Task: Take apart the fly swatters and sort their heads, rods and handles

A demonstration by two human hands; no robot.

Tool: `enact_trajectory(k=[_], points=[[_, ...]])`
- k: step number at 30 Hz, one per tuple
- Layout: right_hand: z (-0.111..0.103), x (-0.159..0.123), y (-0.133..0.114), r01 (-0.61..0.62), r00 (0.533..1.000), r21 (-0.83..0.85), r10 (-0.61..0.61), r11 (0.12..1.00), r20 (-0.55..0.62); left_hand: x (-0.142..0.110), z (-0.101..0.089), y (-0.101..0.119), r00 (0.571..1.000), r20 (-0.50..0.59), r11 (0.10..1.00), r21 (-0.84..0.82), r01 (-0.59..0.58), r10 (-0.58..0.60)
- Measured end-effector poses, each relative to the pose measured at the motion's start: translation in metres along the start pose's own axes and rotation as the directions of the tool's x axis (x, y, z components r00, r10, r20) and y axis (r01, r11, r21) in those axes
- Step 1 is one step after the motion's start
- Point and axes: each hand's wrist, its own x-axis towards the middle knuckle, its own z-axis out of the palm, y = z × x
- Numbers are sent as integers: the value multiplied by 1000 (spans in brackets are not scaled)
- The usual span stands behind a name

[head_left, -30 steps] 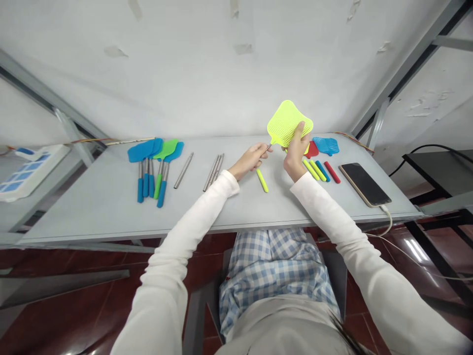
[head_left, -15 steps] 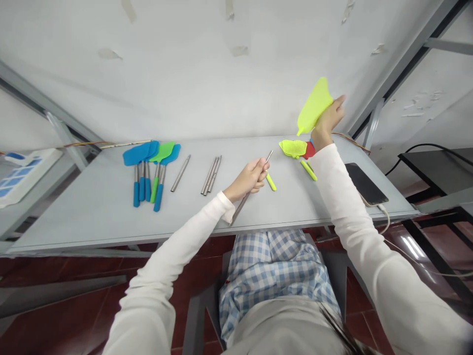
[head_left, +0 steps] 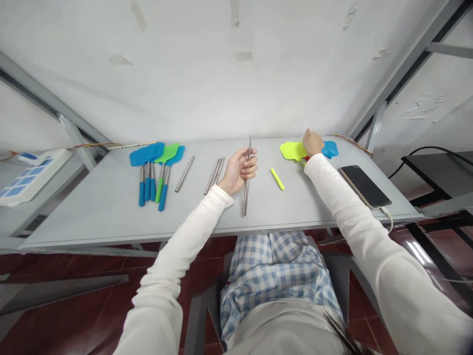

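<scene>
My left hand [head_left: 239, 171] is shut around a bare metal rod [head_left: 246, 202], which stands nearly upright in the picture with both ends showing. My right hand [head_left: 313, 143] rests on a heap of plastic fly swatter heads at the far right. A lime-yellow head [head_left: 291, 150] lies just left of it and a blue head [head_left: 330, 149] just right, with a bit of red showing below. I cannot tell whether that hand grips anything. A loose yellow handle grip [head_left: 277, 178] lies between my hands.
Assembled blue and green swatters [head_left: 148, 172] lie on the grey table [head_left: 92, 219] at left, beside several metal rods [head_left: 213, 176]. A phone [head_left: 365, 186] with a cable lies at right. A white-and-blue object [head_left: 25, 183] sits beyond the table's left end.
My right hand has come down from the air to the heap, and the yellow head it held is no longer raised. My left hand now holds the rod upright.
</scene>
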Motion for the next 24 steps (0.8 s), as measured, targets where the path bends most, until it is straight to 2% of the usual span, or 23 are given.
enact_trajectory(k=[3,4,6,7,9,11,12,16,20,24], points=[[-2,-13,-6,86,995,8,-85,996,-46,4,-2,-4,998,-44,999,18,-32,33],[-2,-20,-11,140,990,49,-138,989,-30,6,-2,-5,998,-51,999,22,-32,33],[-1,-39,-24,248,957,249,-277,936,90,13,-2,-7,999,-47,999,35,-17,18],[-2,-51,-33,275,914,397,-366,876,175,17,-2,-8,999,-41,999,48,-5,7],[-4,-77,-51,206,802,626,-496,752,332,23,1,-10,1000,-24,995,96,20,-18],[-8,-101,-69,135,723,714,-561,687,403,27,4,-13,1000,-1,987,155,30,-30],[-10,-110,-76,104,708,736,-569,669,418,28,5,-14,999,11,984,176,28,-31],[-15,-126,-90,-15,721,774,-530,633,447,24,6,-18,999,28,984,179,18,-23],[-12,-125,-88,-43,701,780,-537,625,469,22,2,-22,1000,24,988,155,-15,11],[-6,-121,-86,-76,739,778,-488,623,463,25,3,-35,992,-42,981,160,-114,122]])
